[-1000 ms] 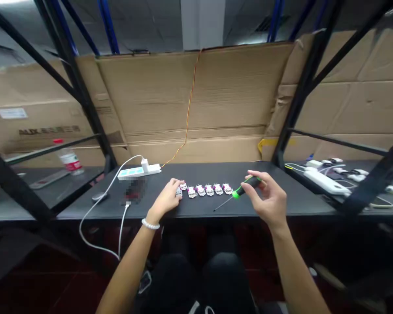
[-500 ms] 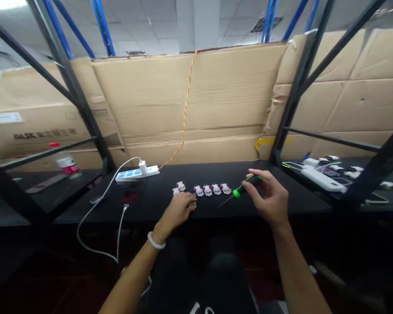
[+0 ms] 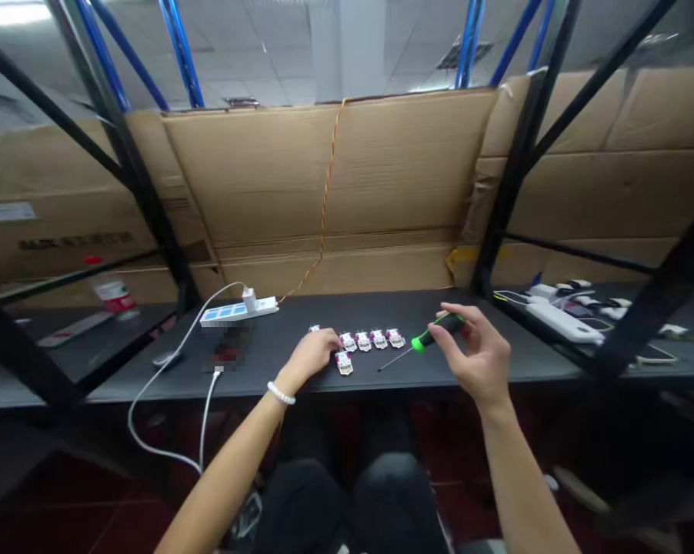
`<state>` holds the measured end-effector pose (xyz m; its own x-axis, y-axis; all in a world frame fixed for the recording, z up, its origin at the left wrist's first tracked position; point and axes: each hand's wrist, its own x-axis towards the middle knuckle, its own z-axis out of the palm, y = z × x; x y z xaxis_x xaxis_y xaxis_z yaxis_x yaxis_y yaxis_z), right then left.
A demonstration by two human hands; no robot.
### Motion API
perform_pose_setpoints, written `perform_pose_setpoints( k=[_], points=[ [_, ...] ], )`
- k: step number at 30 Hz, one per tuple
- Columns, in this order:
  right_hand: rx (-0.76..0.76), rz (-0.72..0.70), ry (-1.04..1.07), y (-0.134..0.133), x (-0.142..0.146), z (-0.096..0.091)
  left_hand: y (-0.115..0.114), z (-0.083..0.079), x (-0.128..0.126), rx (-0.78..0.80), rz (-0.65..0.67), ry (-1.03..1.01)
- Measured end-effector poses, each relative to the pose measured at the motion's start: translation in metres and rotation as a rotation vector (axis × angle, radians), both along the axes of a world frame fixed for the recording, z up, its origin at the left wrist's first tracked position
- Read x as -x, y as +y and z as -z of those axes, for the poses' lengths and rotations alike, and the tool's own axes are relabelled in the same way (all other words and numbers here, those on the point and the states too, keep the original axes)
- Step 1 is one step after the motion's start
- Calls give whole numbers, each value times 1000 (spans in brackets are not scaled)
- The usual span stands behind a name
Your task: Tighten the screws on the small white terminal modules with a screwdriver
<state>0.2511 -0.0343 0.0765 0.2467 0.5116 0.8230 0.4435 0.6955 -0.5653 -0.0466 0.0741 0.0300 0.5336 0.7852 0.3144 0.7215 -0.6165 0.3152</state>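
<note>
My right hand (image 3: 477,350) grips a screwdriver (image 3: 446,327) by its black and green handle, the thin shaft pointing down and left above the table. On the table, my left hand (image 3: 315,352) is low with fingers bunched; what they hold, if anything, is hidden. Just right of its fingertips lies a single small white and purple module (image 3: 343,363). Behind that one, several similar modules (image 3: 378,339) stand in a row. Another module (image 3: 314,328) shows partly behind my left hand.
A white power strip (image 3: 240,310) with a plugged-in charger sits at the back left of the black table (image 3: 289,377). A white cable (image 3: 151,377) loops off the front edge. Rack posts (image 3: 500,208) frame both sides. Right lies another white strip (image 3: 563,319); left, a bottle (image 3: 115,292).
My left hand has moved slightly up and off the front module, which now shows fully. One of the two modules on the left is now hidden. The screwdriver stays nearly still.
</note>
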Motion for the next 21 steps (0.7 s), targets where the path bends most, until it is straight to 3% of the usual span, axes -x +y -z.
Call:
perform_pose_setpoints(
  k=[9,21],
  points=[
    [19,3,-27,1,0,1,12,7,3,38,134,-47],
    [37,-10,-27,3,-1,2,19,10,8,17,159,-60]
  ],
)
